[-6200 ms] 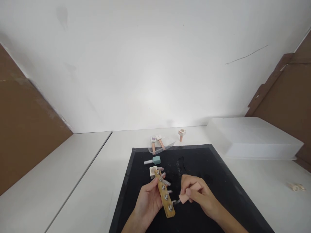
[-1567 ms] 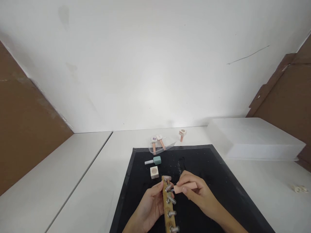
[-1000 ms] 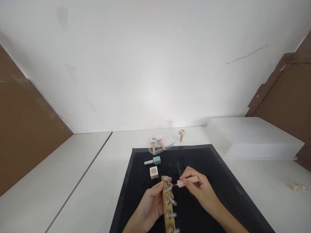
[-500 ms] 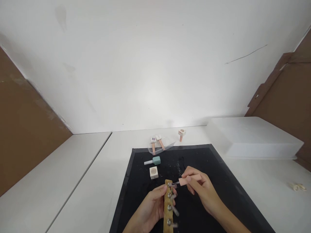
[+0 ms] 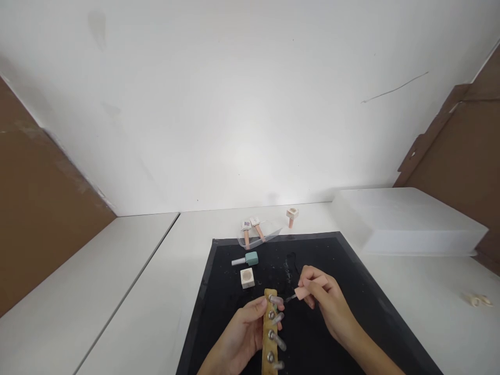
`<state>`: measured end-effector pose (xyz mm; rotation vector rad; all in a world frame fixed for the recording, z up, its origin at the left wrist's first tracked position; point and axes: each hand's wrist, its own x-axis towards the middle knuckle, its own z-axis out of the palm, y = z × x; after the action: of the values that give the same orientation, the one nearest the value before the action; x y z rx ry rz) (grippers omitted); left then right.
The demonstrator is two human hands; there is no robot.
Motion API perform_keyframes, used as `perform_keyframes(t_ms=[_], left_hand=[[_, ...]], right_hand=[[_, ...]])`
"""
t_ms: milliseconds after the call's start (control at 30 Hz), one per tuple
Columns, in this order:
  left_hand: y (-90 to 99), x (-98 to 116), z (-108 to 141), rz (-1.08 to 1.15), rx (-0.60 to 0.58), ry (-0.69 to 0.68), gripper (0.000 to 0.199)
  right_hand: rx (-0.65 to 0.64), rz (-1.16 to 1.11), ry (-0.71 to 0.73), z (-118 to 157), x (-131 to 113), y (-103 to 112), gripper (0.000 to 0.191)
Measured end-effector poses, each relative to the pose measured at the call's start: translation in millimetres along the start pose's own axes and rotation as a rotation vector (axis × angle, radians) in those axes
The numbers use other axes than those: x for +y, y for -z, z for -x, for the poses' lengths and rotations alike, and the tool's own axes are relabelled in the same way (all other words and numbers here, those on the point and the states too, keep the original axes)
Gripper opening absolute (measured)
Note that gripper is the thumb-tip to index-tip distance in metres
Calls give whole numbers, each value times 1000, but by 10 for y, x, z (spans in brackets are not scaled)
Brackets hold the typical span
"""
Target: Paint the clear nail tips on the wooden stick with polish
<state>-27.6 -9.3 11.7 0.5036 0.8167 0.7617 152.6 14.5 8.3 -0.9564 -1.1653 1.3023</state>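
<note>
My left hand [image 5: 245, 333] is closed around a wooden strip [image 5: 269, 333] with several metal studs, each bearing a translucent nail tip. The topmost nail tip [image 5: 276, 300] points right, towards the brush. In my right hand [image 5: 324, 299] is a nail polish brush [image 5: 312, 287] with a pink cap handle, pinched between thumb and fingers. Its bristles [image 5: 291, 298] are just right of the top nail tip, apart from it. A square cream polish bottle [image 5: 247, 278] stands on the black mat, beyond my left hand. Behind it lies a green bottle [image 5: 251, 258] with a pale cap.
The black mat [image 5: 312, 250] covers the middle of the white table. At its far edge, two pink-capped bottles [image 5: 250, 229] lie on a clear tray; another bottle [image 5: 291, 215] is to their right. A translucent box [image 5: 410, 224] sits at right, with small beige pieces [image 5: 478, 300] nearer.
My right hand has moved the brush a little to the right, away from the top nail tip. The wooden strip has shifted very slightly in my left hand.
</note>
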Motion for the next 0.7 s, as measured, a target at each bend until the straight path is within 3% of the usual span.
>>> perform_keyframes(t_ms=[333,700], left_hand=[[-23,-1,22,31,-1,25,21],[10,-20,-17,-13,-20,10,21]], right_hand=[[-174,-40,51,47,-20,-5,25],[-65,-53,-18,22,-71,-13,22]])
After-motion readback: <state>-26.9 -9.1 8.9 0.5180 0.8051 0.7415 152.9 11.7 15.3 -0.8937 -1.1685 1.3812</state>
